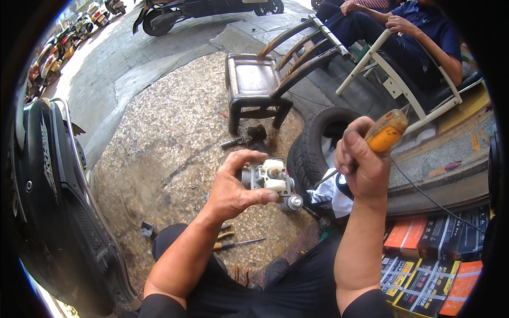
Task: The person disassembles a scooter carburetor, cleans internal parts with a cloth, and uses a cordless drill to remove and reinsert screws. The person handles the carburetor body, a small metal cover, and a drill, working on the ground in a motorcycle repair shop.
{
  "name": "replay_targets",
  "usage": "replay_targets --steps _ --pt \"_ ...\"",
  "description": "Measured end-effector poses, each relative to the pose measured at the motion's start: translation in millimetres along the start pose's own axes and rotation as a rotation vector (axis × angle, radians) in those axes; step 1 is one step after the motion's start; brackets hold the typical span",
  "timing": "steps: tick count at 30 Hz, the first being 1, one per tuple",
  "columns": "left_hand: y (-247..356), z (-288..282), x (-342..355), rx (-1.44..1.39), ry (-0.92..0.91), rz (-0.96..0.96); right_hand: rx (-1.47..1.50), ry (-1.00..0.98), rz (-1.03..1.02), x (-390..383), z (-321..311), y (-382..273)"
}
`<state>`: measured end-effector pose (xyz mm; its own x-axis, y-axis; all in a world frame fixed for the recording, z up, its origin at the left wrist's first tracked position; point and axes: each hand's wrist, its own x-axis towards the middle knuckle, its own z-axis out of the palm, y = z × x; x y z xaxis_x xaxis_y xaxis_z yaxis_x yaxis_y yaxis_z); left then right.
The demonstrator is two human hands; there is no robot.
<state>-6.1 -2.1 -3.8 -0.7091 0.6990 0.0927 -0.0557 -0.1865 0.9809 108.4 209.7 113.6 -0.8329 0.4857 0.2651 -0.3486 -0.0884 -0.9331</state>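
Note:
My left hand (231, 183) is closed around a small metal carburetor (256, 175), its open underside with two white floats turned up toward me. To the right and a little higher, my right hand (366, 161) grips a screwdriver (387, 132) with a worn yellow-orange handle. Its thin shaft slants down from the fist toward the carburetor, and the tip stays apart from it. On the floor below lie another screwdriver (238, 244) and pliers (225, 233). A dark metal part (249, 139) rests on the ground beyond my left hand.
A low wooden chair (254, 79) stands ahead, a tire (313, 143) to its right. A black scooter (69, 212) fills the left side. Strapped boxes (424, 281) are stacked at lower right. Another person (419, 37) sits at upper right beside a white metal frame (397, 85).

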Motion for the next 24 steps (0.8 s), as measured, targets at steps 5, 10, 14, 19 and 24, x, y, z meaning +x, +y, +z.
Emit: replay_targets --steps 5,10,14,19,24 --pt "10 1 -1 -0.225 -0.034 -0.092 -0.298 -0.178 0.208 0 4 8" --pt "10 0 0 -0.434 -0.066 -0.109 -0.518 -0.418 0.174 0 13 15" --pt "2 0 1 -0.500 -0.094 -0.062 -0.575 -0.476 0.170 -2 19 23" --pt "-4 2 2 -0.590 -0.034 -0.046 -0.583 -0.487 0.196 -1 22 23" --pt "-3 2 3 -0.609 0.046 -0.119 -0.617 -0.497 0.185 -3 26 25"
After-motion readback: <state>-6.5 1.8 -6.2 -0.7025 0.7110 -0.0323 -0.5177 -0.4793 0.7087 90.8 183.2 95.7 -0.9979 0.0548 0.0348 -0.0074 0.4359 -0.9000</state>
